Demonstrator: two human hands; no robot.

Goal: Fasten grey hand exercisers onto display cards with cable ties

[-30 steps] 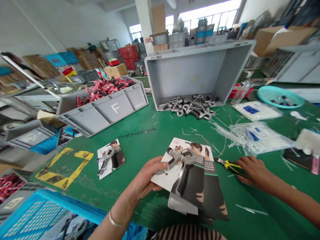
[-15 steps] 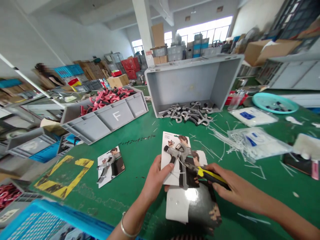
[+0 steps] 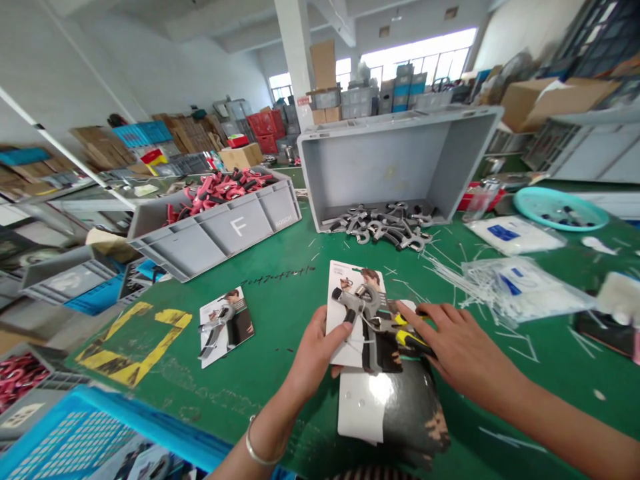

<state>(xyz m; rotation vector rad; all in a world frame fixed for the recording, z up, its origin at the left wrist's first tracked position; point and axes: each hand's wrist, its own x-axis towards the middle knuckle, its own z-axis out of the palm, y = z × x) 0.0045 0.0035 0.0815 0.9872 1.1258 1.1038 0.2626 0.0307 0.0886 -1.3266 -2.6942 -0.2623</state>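
Note:
My left hand (image 3: 315, 347) grips the left edge of a printed backing card (image 3: 345, 273), its thumb on a grey clamp-like hand tool (image 3: 367, 303) with black handles, which lies against the card. Thin white ties loop around the tool. My right hand (image 3: 460, 340) holds yellow-and-black pliers (image 3: 413, 341), their handles spread and their jaws beside the tool's right side. The index finger stretches along the upper handle. More printed cards (image 3: 360, 407) lie under the held card. To the left, another card with a similar grey tool (image 3: 227, 327) rests on the green table.
A grey crate (image 3: 237, 230) of red-and-black tools stands back left. A tipped grey bin (image 3: 373, 157) holds several grey tools. White ties (image 3: 470, 283), plastic bags (image 3: 530, 287) and a turquoise tray (image 3: 530, 207) lie right. A blue basket (image 3: 90, 433) is at front left.
The pliers' handles have spread apart, and my right hand has moved up over them with its fingers straighter. My left hand still holds the card. The view has shifted slightly.

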